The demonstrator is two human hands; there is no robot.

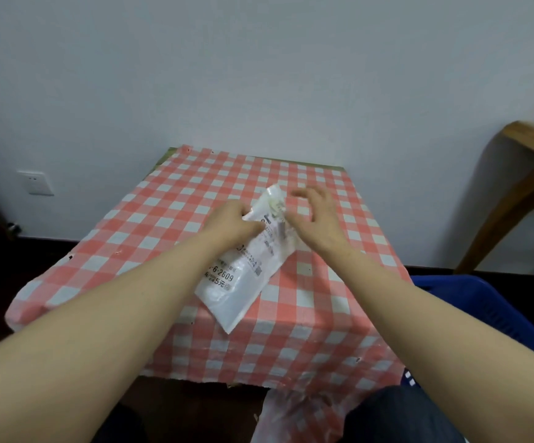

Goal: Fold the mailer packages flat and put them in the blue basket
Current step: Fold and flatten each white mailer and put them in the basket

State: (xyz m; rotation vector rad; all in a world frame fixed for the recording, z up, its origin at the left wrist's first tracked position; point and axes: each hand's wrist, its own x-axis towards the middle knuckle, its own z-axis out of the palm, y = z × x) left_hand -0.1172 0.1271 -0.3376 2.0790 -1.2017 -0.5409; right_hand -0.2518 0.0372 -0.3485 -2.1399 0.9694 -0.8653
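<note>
One mailer (246, 266) lies mid-table, unfolded, our left hand (232, 223) gripping its far end, right hand (315, 215) spread beside it, basket (470, 302) awaiting it.

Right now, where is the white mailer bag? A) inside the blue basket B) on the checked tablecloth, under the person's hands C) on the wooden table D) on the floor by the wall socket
B: the white mailer bag lies on the red-and-white checked tablecloth, with the left hand and the right hand at its far end; the blue basket sits off to the right.
</note>
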